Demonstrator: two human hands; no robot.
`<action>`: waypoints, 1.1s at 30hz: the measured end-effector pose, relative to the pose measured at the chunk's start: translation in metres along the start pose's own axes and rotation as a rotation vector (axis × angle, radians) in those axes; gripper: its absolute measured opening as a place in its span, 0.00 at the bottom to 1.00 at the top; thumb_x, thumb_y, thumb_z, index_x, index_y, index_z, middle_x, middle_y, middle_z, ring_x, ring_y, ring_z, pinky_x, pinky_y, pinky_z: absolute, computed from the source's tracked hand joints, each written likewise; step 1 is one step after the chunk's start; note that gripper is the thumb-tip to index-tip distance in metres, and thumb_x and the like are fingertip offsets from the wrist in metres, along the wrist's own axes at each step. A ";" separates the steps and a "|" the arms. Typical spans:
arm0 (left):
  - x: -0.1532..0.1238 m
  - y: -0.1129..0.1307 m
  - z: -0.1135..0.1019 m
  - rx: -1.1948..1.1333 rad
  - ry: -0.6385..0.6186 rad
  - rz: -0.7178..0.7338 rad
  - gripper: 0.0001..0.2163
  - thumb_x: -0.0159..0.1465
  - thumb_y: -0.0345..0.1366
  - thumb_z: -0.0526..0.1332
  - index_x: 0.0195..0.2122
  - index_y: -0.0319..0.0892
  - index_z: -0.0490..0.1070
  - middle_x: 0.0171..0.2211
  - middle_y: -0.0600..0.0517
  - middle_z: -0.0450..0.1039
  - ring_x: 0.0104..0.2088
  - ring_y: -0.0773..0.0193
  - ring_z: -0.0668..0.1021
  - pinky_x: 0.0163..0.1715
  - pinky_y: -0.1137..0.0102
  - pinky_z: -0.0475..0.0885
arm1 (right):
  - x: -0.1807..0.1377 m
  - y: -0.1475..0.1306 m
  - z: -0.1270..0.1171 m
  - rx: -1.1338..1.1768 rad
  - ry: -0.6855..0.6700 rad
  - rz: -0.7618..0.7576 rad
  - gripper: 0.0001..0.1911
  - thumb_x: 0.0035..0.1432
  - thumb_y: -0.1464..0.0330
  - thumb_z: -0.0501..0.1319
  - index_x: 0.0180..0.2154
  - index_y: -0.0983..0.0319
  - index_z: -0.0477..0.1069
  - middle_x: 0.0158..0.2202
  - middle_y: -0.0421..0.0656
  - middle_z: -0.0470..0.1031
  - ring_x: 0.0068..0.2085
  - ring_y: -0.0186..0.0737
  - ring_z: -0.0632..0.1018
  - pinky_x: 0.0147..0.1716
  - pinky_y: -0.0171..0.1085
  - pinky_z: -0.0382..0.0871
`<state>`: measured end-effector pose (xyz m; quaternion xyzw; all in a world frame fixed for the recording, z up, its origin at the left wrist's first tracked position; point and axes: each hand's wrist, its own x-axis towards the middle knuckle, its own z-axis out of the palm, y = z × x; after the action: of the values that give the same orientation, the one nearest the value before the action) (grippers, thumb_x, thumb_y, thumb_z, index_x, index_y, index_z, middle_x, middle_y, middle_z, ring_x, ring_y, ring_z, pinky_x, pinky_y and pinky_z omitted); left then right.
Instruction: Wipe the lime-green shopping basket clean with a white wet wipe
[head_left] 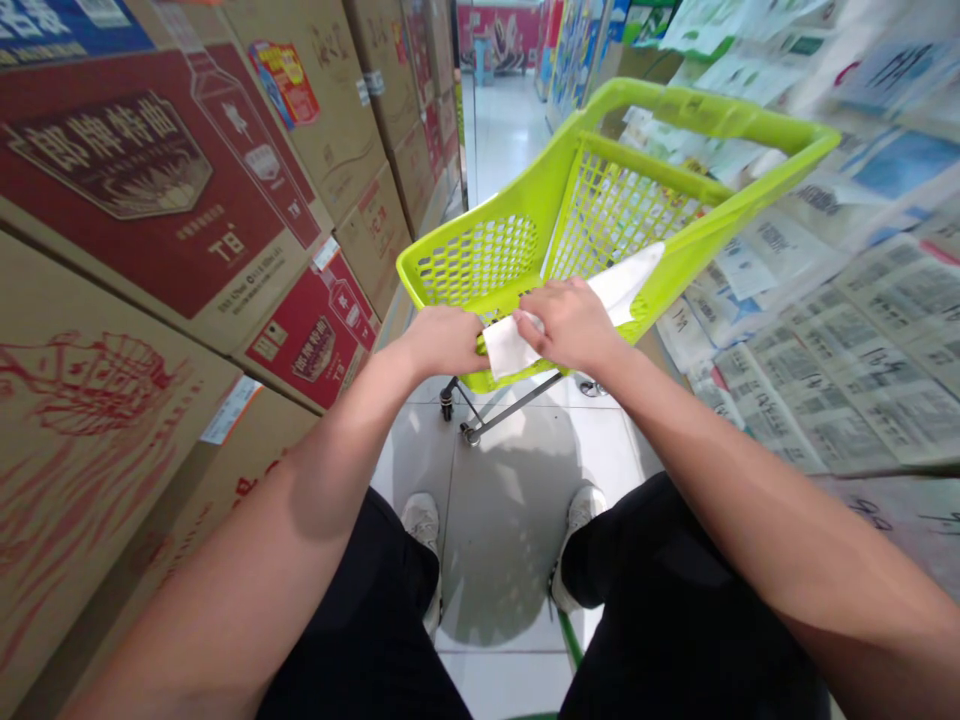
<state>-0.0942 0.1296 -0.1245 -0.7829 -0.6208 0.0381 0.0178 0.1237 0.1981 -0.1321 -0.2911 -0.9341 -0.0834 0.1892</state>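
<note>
A lime-green plastic shopping cart (480, 235) stands tilted across the aisle before me, its handle end up to the far right. My left hand (448, 342) is closed around the near rim of the basket, its fingertips hidden. Beside it, my right hand (574, 322) presses a white cloth (514, 350) onto the same rim, fingers wrapped over it. One part of the cloth hangs out between my hands, and another stretches right along the cart's edge. Under the basket, the metal frame and several small wheels (470, 433) show.
Stacked cardboard cartons (105, 190) wall the left side. On the right, packaged paper goods (832, 360) with handwritten prices are piled high. My shoes (421, 520) rest on pale floor tiles (502, 540). A green curved bar (571, 640) lies between my legs. The aisle runs on behind the cart.
</note>
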 end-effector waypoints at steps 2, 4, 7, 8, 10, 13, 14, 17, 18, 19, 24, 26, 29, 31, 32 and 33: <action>0.001 0.001 0.001 -0.020 0.011 0.013 0.25 0.68 0.59 0.62 0.42 0.41 0.85 0.36 0.40 0.85 0.41 0.44 0.86 0.38 0.60 0.75 | 0.001 0.028 0.001 -0.060 0.044 0.103 0.24 0.75 0.54 0.51 0.34 0.59 0.78 0.35 0.52 0.83 0.41 0.54 0.75 0.45 0.51 0.59; 0.003 0.002 0.002 -0.036 0.013 0.030 0.25 0.69 0.60 0.62 0.41 0.41 0.85 0.36 0.41 0.85 0.41 0.44 0.86 0.39 0.59 0.75 | 0.000 0.045 0.002 -0.083 0.115 0.179 0.23 0.73 0.54 0.54 0.32 0.58 0.78 0.36 0.53 0.83 0.44 0.57 0.76 0.48 0.52 0.60; 0.006 0.003 0.003 -0.044 0.032 0.028 0.25 0.68 0.59 0.62 0.41 0.40 0.86 0.36 0.40 0.85 0.42 0.42 0.86 0.39 0.58 0.75 | -0.004 0.036 0.006 -0.066 0.140 0.196 0.22 0.73 0.54 0.54 0.33 0.59 0.78 0.38 0.52 0.84 0.47 0.58 0.76 0.52 0.54 0.59; 0.007 0.003 0.003 -0.047 0.038 0.024 0.25 0.68 0.59 0.62 0.41 0.40 0.86 0.36 0.39 0.85 0.42 0.41 0.86 0.39 0.58 0.75 | -0.004 0.026 0.007 -0.051 0.119 0.175 0.22 0.73 0.54 0.54 0.35 0.59 0.78 0.38 0.51 0.84 0.46 0.57 0.77 0.52 0.54 0.59; 0.008 0.001 0.004 -0.050 0.035 0.023 0.25 0.68 0.58 0.62 0.41 0.40 0.86 0.37 0.38 0.85 0.43 0.39 0.86 0.39 0.58 0.75 | -0.005 0.000 0.009 -0.013 0.079 0.107 0.22 0.74 0.54 0.53 0.38 0.59 0.78 0.39 0.50 0.84 0.45 0.56 0.77 0.52 0.54 0.58; 0.006 -0.004 0.002 -0.037 0.009 0.039 0.22 0.68 0.55 0.61 0.41 0.41 0.86 0.37 0.38 0.86 0.43 0.39 0.87 0.38 0.59 0.74 | -0.004 -0.018 0.008 0.011 0.051 0.018 0.23 0.76 0.52 0.50 0.42 0.59 0.78 0.42 0.50 0.85 0.46 0.56 0.78 0.50 0.53 0.58; 0.005 -0.007 0.001 -0.032 0.002 0.041 0.22 0.68 0.55 0.61 0.41 0.41 0.86 0.37 0.38 0.86 0.42 0.39 0.87 0.37 0.59 0.73 | -0.004 -0.014 0.007 0.003 0.045 0.018 0.25 0.77 0.52 0.49 0.42 0.59 0.78 0.43 0.51 0.85 0.46 0.56 0.78 0.50 0.52 0.59; 0.003 -0.011 -0.001 -0.025 -0.016 0.046 0.25 0.68 0.59 0.61 0.41 0.41 0.87 0.37 0.40 0.86 0.41 0.42 0.87 0.36 0.61 0.72 | -0.006 0.027 0.000 -0.048 0.045 0.139 0.27 0.78 0.54 0.46 0.38 0.59 0.78 0.38 0.53 0.83 0.44 0.57 0.77 0.48 0.53 0.60; 0.002 -0.012 -0.001 -0.021 -0.019 0.049 0.26 0.69 0.60 0.60 0.41 0.41 0.87 0.37 0.40 0.86 0.41 0.43 0.86 0.36 0.61 0.72 | -0.007 0.045 -0.003 -0.067 0.064 0.212 0.27 0.77 0.54 0.47 0.35 0.58 0.78 0.36 0.54 0.82 0.43 0.58 0.77 0.48 0.54 0.61; 0.003 -0.011 -0.001 -0.019 -0.019 0.054 0.27 0.69 0.60 0.60 0.41 0.41 0.87 0.37 0.41 0.86 0.41 0.43 0.86 0.36 0.61 0.72 | -0.009 0.063 -0.005 -0.084 0.096 0.288 0.27 0.77 0.54 0.48 0.33 0.58 0.77 0.34 0.55 0.81 0.43 0.59 0.77 0.48 0.54 0.61; 0.007 -0.003 0.003 -0.017 0.009 0.059 0.27 0.69 0.59 0.59 0.43 0.41 0.87 0.38 0.41 0.86 0.41 0.43 0.86 0.36 0.61 0.72 | -0.017 0.073 -0.002 -0.087 0.201 0.370 0.29 0.77 0.51 0.48 0.35 0.59 0.78 0.38 0.54 0.84 0.48 0.61 0.76 0.56 0.59 0.60; 0.009 -0.001 0.004 -0.022 0.018 0.044 0.26 0.68 0.59 0.60 0.43 0.40 0.87 0.38 0.40 0.86 0.42 0.42 0.86 0.37 0.61 0.72 | -0.017 0.039 0.004 -0.035 0.176 0.268 0.30 0.79 0.50 0.46 0.39 0.59 0.79 0.41 0.51 0.85 0.49 0.58 0.77 0.58 0.59 0.58; 0.010 -0.003 0.004 -0.019 0.008 0.034 0.23 0.68 0.54 0.62 0.43 0.40 0.87 0.38 0.39 0.86 0.42 0.42 0.87 0.36 0.61 0.71 | -0.013 -0.009 0.010 0.052 0.087 0.043 0.32 0.80 0.47 0.43 0.46 0.58 0.79 0.45 0.50 0.84 0.49 0.56 0.76 0.54 0.55 0.59; 0.010 -0.008 0.003 -0.006 -0.003 0.032 0.21 0.67 0.52 0.62 0.42 0.40 0.87 0.39 0.39 0.86 0.42 0.42 0.87 0.36 0.62 0.69 | -0.011 -0.014 0.010 0.068 0.057 -0.046 0.34 0.80 0.46 0.40 0.51 0.58 0.78 0.47 0.50 0.83 0.50 0.57 0.76 0.52 0.54 0.60; 0.009 -0.010 0.002 -0.002 -0.005 0.030 0.21 0.67 0.52 0.62 0.42 0.41 0.88 0.38 0.39 0.86 0.42 0.42 0.87 0.35 0.62 0.69 | -0.011 -0.005 0.009 0.062 0.054 -0.059 0.35 0.80 0.47 0.39 0.51 0.58 0.78 0.47 0.51 0.83 0.50 0.57 0.76 0.51 0.54 0.60; 0.009 -0.013 0.002 -0.001 -0.005 0.026 0.22 0.67 0.54 0.63 0.42 0.41 0.88 0.38 0.40 0.86 0.42 0.43 0.87 0.35 0.62 0.69 | -0.012 0.010 0.007 0.045 0.057 -0.048 0.36 0.80 0.48 0.37 0.50 0.58 0.78 0.45 0.52 0.83 0.49 0.57 0.76 0.50 0.53 0.61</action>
<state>-0.1045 0.1412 -0.1257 -0.7907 -0.6107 0.0401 0.0152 0.1361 0.2022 -0.1430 -0.2619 -0.9366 -0.0750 0.2203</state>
